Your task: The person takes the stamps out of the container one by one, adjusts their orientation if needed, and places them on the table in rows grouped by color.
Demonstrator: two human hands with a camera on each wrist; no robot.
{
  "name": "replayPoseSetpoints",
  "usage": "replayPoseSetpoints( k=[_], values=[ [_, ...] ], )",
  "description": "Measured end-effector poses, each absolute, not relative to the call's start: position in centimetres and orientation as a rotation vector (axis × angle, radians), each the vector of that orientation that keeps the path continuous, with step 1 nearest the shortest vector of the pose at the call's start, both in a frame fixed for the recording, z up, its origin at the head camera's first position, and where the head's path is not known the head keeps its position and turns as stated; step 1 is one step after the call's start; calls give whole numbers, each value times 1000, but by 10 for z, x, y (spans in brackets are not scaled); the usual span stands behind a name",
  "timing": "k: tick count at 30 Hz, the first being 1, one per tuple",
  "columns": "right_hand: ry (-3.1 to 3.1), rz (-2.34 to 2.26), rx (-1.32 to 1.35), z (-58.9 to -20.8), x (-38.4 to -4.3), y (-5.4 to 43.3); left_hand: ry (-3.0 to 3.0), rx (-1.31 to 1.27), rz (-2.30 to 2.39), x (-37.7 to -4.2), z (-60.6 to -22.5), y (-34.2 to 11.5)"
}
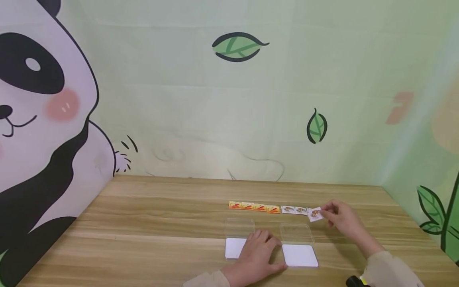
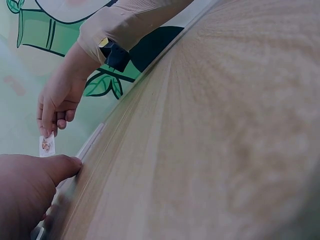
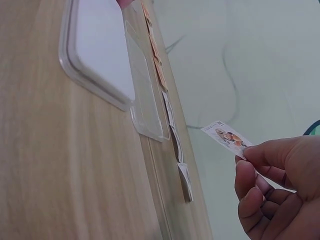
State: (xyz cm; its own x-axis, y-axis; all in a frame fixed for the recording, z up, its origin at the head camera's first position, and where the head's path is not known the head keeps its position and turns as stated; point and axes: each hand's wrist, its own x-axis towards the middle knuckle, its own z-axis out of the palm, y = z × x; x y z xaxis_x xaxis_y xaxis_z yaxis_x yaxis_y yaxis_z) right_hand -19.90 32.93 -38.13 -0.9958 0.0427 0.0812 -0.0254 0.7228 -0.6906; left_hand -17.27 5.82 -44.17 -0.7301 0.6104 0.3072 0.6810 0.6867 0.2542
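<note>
My right hand (image 1: 342, 219) pinches a small stamp (image 3: 227, 137) between thumb and fingertips, holding it just off the table at the right end of a row. The stamp is white with a brown and orange picture. Several orange stamps (image 1: 247, 205) lie in that row, followed by white stamps (image 1: 294, 209) with a similar print. Nearer me are two flat clear plastic cases with white inside, the left case (image 1: 234, 248) and the right case (image 1: 300, 256). Over the left one lies my left hand (image 1: 259, 251), partly hiding it, its thumb at the right case's near corner.
Behind the cases, their clear lids (image 1: 297, 233) lie folded back toward the stamp row. Everything rests on a wooden table (image 1: 143, 231) backed by a printed cloth (image 1: 172, 99) with a panda and leaves. A black band (image 2: 116, 56) circles the right wrist.
</note>
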Motion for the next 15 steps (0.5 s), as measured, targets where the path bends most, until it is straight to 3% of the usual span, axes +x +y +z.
replayPoseSetpoints(
  k=[15],
  values=[
    [-2786,1239,-103,-387,-210,342,-2733,-1050,-537,-174,-441,59]
  ],
)
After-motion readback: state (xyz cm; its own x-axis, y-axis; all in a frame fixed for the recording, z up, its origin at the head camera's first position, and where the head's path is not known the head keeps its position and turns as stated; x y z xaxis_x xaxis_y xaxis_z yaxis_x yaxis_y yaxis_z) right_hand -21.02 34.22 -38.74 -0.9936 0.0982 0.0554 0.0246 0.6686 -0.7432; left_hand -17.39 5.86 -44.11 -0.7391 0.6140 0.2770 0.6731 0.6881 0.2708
